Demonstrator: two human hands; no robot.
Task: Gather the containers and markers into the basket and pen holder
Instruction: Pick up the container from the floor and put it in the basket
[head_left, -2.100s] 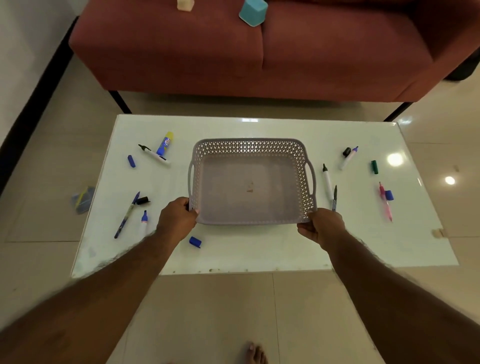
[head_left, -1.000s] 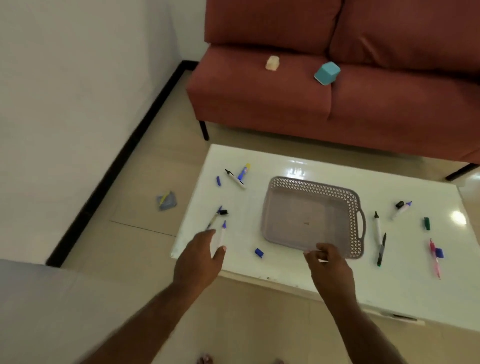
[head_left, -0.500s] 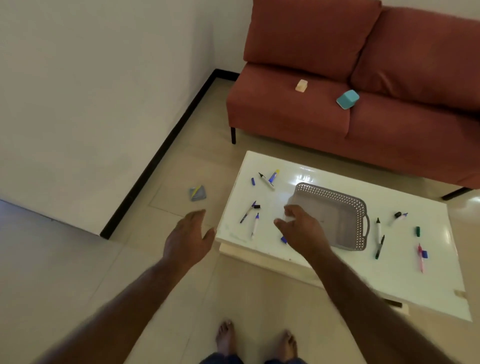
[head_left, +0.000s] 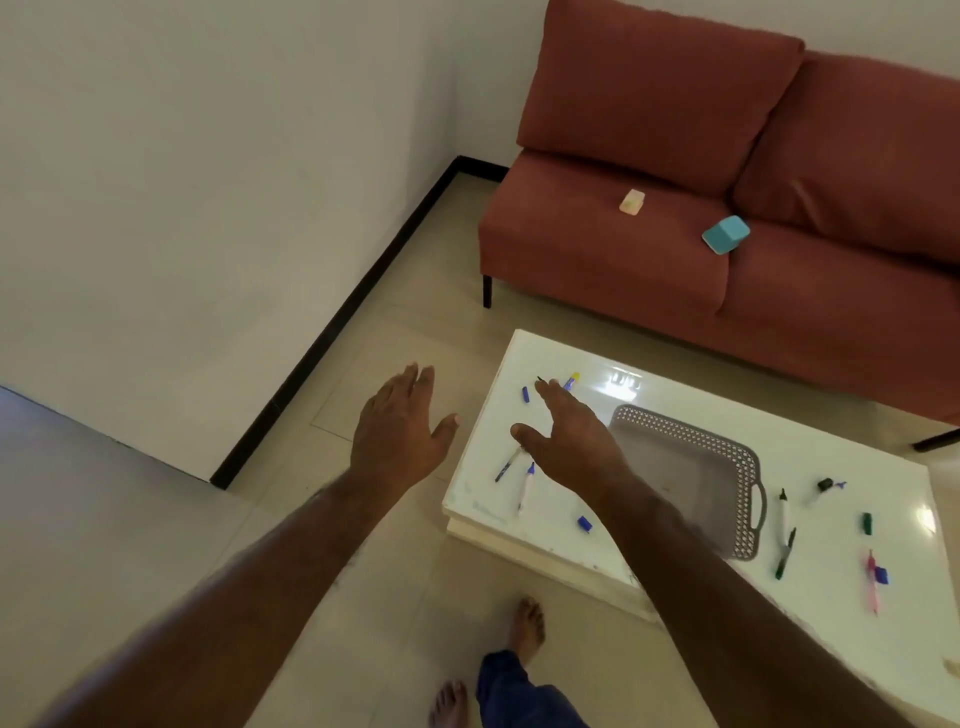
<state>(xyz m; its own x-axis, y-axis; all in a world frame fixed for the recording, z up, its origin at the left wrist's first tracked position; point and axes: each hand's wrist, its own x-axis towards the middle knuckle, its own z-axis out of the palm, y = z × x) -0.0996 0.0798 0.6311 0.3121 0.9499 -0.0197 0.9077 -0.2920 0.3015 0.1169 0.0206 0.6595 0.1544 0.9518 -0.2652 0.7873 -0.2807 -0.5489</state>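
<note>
A grey perforated basket (head_left: 727, 457) sits empty on the white table (head_left: 831, 597). Several markers and loose caps lie around it: blue ones (head_left: 525, 483) to its left, black ones (head_left: 783, 525) and a pink one (head_left: 872, 582) to its right. A teal container (head_left: 726, 235) and a small cream container (head_left: 632, 201) lie on the red sofa (head_left: 597, 244). My left hand (head_left: 400, 436) hovers over the floor left of the table, fingers straight. My right hand (head_left: 571, 441) is stretched flat above the table's left part. Both hold nothing.
The sofa stands behind the table against the wall. A white wall with a black skirting board (head_left: 332, 322) runs along the left. My bare feet (head_left: 527, 629) stand on the tiled floor near the table's left corner.
I have let go of the basket and stepped back and left. Both hands have lifted, opened and stretched forward. The view now takes in the sofa, wall and floor.
</note>
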